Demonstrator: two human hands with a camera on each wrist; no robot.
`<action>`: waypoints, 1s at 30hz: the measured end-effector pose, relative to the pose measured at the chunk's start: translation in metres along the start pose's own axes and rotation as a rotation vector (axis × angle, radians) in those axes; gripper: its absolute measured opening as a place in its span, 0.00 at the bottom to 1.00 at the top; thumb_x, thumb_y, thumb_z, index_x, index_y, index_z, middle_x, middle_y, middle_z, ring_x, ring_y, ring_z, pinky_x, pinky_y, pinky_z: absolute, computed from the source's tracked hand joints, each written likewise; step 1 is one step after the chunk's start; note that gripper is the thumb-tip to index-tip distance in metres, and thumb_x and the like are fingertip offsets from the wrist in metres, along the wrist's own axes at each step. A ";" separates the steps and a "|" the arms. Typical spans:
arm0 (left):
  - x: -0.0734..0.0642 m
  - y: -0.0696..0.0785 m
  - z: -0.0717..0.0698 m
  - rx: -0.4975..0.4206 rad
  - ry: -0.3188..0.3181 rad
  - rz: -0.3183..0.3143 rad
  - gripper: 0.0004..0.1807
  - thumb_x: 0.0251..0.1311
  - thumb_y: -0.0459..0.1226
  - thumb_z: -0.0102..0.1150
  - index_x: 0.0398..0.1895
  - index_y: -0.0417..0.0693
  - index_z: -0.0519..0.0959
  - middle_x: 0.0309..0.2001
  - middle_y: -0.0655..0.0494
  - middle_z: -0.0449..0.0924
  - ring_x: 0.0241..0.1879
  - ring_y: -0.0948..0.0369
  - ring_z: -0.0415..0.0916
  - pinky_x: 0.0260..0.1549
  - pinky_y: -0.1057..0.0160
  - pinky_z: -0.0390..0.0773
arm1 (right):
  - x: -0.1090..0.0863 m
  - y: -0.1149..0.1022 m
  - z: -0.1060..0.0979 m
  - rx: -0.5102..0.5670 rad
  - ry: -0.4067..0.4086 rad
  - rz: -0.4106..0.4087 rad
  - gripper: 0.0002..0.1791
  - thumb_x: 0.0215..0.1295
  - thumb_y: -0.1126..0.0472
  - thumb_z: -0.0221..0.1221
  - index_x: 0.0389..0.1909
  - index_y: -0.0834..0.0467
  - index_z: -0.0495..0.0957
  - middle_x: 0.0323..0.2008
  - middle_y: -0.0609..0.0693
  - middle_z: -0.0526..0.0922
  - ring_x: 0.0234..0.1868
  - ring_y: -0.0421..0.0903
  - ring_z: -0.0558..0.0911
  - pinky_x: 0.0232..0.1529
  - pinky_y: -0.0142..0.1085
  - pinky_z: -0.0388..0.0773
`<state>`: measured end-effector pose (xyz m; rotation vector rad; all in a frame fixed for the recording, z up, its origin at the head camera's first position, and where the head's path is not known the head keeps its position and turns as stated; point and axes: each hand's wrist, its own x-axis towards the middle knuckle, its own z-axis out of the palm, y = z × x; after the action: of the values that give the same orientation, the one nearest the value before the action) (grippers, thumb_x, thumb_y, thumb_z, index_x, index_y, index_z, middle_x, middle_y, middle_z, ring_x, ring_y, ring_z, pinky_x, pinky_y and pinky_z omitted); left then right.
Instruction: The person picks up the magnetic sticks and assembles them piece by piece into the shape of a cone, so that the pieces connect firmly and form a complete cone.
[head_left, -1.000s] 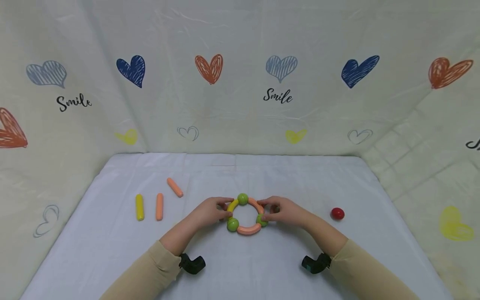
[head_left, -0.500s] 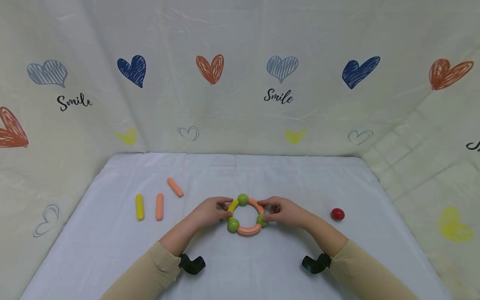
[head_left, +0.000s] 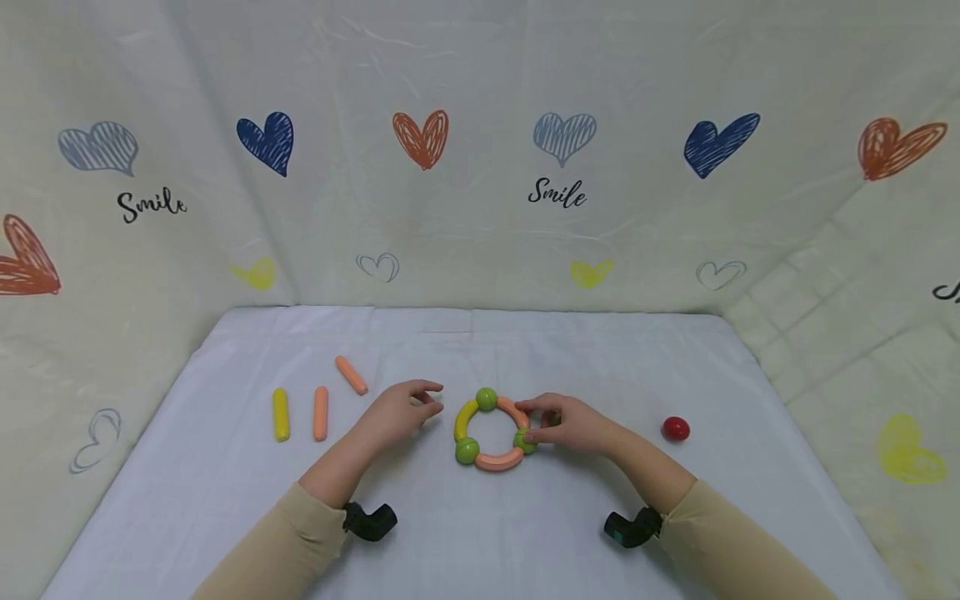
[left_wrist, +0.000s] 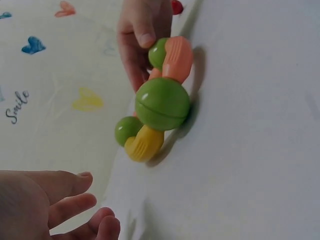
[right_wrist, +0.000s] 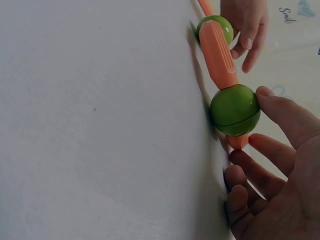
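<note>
Ring of balls and bars (head_left: 498, 461), and it is seen lying around the middle of the white-covered bench (head_left: 480, 554), its three green balls and three curved bars set end to end! Nearest of all, two beige sleeves (head_left: 731, 542) are stretched in from the near edge, and just past each cuff a small black wrist camera (head_left: 632, 528) is worn. Up to the ring now, near side first: the near peach bar (right_wrist: 216, 55) is met at its left end by a green ball (head_left: 467, 452), and from there the yellow bar (head_left: 464, 422) is curved away. By the right hand (head_left: 573, 423) the ring is being gripped: the thumb is pressed on the right green ball (right_wrist: 235, 110), the fingers are bent in at the far peach bar (head_left: 512, 407). Across from it, the left hand (head_left: 393, 414) is held just beside the ring, apart from it, its fingers loosely bent and parted! At the ring's far side the third green ball (head_left: 487, 399) is placed. Out right, well apart, a red ball (head_left: 677, 428) is parked. Over left, a yellow stick (head_left: 281, 414) and a peach stick (head_left: 320, 413) are lined up side by side; just beyond, a slanted peach stick (head_left: 351, 375) is laid. And at the very back a pale backdrop (head_left: 480, 50) is hung, printed with hearts (head_left: 267, 142) and the word "Smile".
</note>
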<state>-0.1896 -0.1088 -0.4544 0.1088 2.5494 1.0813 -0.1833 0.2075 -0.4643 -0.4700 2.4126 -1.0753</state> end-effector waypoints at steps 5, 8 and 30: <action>-0.001 -0.010 -0.024 0.008 0.062 -0.039 0.23 0.66 0.48 0.61 0.64 0.61 0.76 0.51 0.57 0.79 0.33 0.60 0.77 0.31 0.62 0.75 | 0.001 0.002 0.000 -0.007 0.002 -0.007 0.31 0.58 0.48 0.70 0.63 0.52 0.77 0.43 0.44 0.79 0.39 0.45 0.74 0.36 0.37 0.73; -0.005 -0.019 -0.043 0.003 0.091 -0.032 0.25 0.68 0.48 0.59 0.67 0.59 0.74 0.54 0.55 0.78 0.35 0.58 0.78 0.33 0.61 0.74 | 0.001 0.002 0.000 -0.006 0.001 -0.008 0.32 0.58 0.48 0.70 0.63 0.52 0.77 0.43 0.44 0.79 0.39 0.45 0.74 0.36 0.37 0.72; -0.010 -0.058 -0.104 0.164 0.092 -0.148 0.24 0.74 0.51 0.44 0.68 0.55 0.71 0.14 0.44 0.79 0.37 0.52 0.79 0.60 0.47 0.64 | 0.001 0.002 -0.001 -0.008 0.003 -0.001 0.31 0.58 0.48 0.71 0.62 0.52 0.78 0.42 0.44 0.79 0.38 0.45 0.73 0.35 0.36 0.72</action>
<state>-0.2138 -0.2227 -0.4258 -0.0878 2.6775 0.8395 -0.1844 0.2085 -0.4654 -0.4724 2.4205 -1.0675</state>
